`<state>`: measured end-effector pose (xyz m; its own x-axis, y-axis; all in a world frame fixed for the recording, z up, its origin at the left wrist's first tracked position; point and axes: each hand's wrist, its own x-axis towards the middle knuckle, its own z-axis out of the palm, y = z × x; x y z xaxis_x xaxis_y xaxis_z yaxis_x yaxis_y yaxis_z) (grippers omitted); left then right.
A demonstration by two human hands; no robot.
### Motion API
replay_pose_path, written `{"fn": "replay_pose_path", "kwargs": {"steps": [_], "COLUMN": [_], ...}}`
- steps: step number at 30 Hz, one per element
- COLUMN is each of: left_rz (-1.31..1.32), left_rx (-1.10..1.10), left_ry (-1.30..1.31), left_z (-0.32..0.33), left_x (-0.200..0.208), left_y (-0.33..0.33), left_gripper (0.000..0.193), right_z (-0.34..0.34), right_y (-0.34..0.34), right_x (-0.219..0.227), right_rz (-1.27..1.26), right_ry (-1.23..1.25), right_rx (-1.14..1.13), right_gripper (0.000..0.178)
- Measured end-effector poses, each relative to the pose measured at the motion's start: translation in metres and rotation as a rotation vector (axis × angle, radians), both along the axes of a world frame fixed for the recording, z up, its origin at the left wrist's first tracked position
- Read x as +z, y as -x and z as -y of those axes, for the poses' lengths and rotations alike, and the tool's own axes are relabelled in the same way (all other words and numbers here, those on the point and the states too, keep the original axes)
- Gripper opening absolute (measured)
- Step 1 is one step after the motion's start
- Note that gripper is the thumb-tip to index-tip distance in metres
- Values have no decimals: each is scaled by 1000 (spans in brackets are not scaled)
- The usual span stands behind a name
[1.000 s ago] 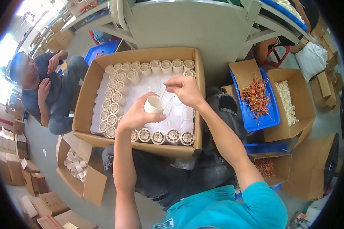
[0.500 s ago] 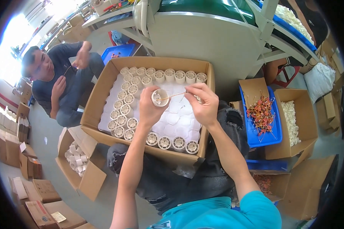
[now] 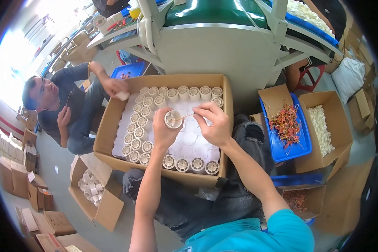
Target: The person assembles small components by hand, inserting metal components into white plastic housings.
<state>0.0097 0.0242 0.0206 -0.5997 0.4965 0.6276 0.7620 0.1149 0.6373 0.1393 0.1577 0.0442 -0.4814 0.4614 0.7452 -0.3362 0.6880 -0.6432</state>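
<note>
My left hand (image 3: 161, 129) is closed around a white plastic cylinder (image 3: 173, 122), its open end turned up toward me. White parts show inside that end. Between the fingertips of my right hand (image 3: 215, 125) is a thin orange-brown wire (image 3: 185, 116), which runs into the cylinder's mouth. Both hands are above a large cardboard box (image 3: 103, 145). Inside it, a white sheet with rounded bumps (image 3: 185, 145) lies among rows of upright white cylinders (image 3: 182, 164) with slotted round tops.
At the left a seated co-worker (image 3: 77, 88) reaches to the box's far left corner with a whitish piece. A carton of white tubes (image 3: 90, 187) stands at the left. To the right are a blue tray of red-and-yellow wires (image 3: 286, 126) and a carton of small white parts (image 3: 320, 130).
The co-worker's hand has come down from chest height to the box's corner. My right hand is nearer the cylinder, with less wire between them. The whole view has shifted slightly.
</note>
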Motion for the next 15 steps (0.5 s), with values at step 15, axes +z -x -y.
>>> {"fn": "replay_pose_path", "kwargs": {"steps": [15], "left_rz": [-213], "left_rx": [-56], "left_ry": [126], "left_z": [-5], "left_x": [-4], "left_y": [-7], "left_gripper": [45], "right_z": [16], "right_y": [12], "right_x": [-15], "right_rz": [98], "right_ry": [-168], "right_rx": [46], "right_gripper": [17]}}
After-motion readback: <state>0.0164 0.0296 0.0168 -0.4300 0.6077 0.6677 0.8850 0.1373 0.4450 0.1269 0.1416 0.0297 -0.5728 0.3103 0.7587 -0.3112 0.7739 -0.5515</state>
